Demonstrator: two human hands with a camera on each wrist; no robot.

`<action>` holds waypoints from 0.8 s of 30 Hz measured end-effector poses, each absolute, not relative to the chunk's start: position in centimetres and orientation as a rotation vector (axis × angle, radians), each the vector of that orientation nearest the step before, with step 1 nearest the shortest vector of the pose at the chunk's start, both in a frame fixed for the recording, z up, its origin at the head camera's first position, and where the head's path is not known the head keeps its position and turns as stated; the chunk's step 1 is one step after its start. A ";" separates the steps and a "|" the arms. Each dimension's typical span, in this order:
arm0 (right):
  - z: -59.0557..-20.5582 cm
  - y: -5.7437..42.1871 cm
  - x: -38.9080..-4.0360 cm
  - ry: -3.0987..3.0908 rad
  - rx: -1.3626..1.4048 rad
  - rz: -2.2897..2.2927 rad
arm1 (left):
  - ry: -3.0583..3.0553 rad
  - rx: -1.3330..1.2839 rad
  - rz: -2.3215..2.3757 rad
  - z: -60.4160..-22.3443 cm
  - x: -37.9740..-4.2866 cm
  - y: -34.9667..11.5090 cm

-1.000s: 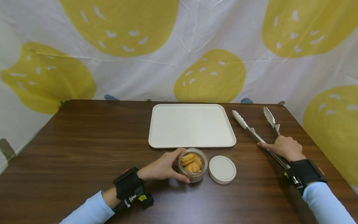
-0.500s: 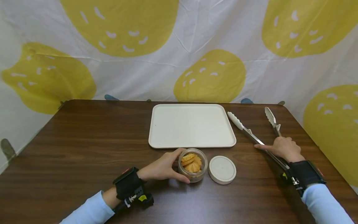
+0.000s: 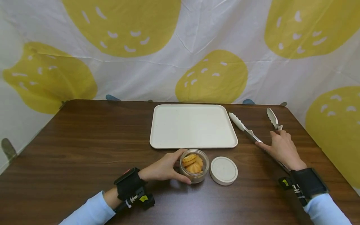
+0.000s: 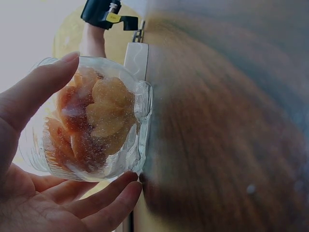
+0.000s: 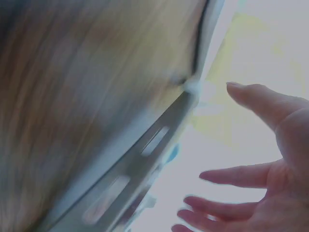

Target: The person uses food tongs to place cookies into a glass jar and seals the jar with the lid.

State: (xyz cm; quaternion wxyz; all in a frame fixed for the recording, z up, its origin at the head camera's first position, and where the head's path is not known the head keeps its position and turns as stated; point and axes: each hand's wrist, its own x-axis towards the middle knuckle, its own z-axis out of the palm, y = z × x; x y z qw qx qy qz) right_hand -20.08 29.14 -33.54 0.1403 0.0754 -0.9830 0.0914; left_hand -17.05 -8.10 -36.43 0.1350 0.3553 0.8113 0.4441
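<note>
In the head view, my left hand (image 3: 164,167) holds a glass jar (image 3: 197,179) on the table, thumb on the near side and fingers on the far side. Inside the uncovered jar lie several golden piped cookies (image 3: 194,165). The left wrist view shows the same jar (image 4: 113,166) upright, cookies pressed against its wall. My right hand (image 3: 284,151) hovers over a pair of metal tongs (image 3: 239,121) with pale scalloped tips, their two arms spread wide. In the right wrist view, its fingers are extended and apart from the tongs (image 5: 159,133), which look blurred.
A round white lid (image 3: 223,170) lies just right of the jar. Behind both, a white rectangular tray (image 3: 194,126) sits on the dark wooden table (image 3: 98,134). A white cloth (image 3: 135,78) with yellow shapes hangs beyond the table's far edge.
The left tong arm has swung slightly leftward. My right hand has lifted off the tongs, letting go, and moved a little forward over them. The left hand and jar have stayed put.
</note>
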 end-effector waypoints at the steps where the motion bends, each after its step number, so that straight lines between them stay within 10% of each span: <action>1: -33.5 28.7 -19.9 -2.812 0.266 0.273 | 2.353 1.031 1.284 -36.4 -17.1 -8.1; 24: -35.0 19.3 -15.2 -3.122 0.777 0.379 | 2.393 1.055 1.247 -36.6 -17.2 -8.1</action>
